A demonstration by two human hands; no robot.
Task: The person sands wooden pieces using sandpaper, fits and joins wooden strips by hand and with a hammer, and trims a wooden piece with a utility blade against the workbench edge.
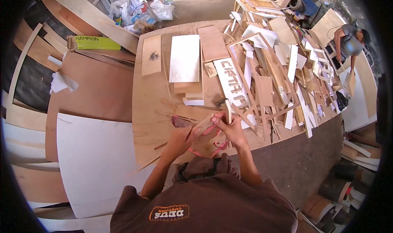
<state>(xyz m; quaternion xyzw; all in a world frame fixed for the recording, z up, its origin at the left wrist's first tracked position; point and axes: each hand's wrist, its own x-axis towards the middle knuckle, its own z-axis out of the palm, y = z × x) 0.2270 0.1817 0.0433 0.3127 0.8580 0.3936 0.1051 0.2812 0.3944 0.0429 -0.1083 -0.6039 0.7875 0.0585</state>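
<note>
In front of my body, at the near edge of the wooden table, both hands are closed on a crumpled clear plastic bag [204, 128] with pink-red edging. My left hand [180, 137] grips its left side, and my right hand [231, 131] pinches its upper right part. The bag's contents cannot be made out. A hammer [228, 110] with a dark head and pale handle shows just beyond my right hand; whether that hand touches it is unclear. Pink strands hang below the bag. A small heap of dark nails [154, 56] lies on a thin board [151, 67] farther off.
A white panel [184, 58] and a lettered board [231, 81] lie on the table [143, 122]. Piled wood offcuts [262, 90] cover its right side. Large sheets [96, 151] stand at left. Another person [350, 38] bends over boards at far right. Plastic bags [161, 10] sit behind.
</note>
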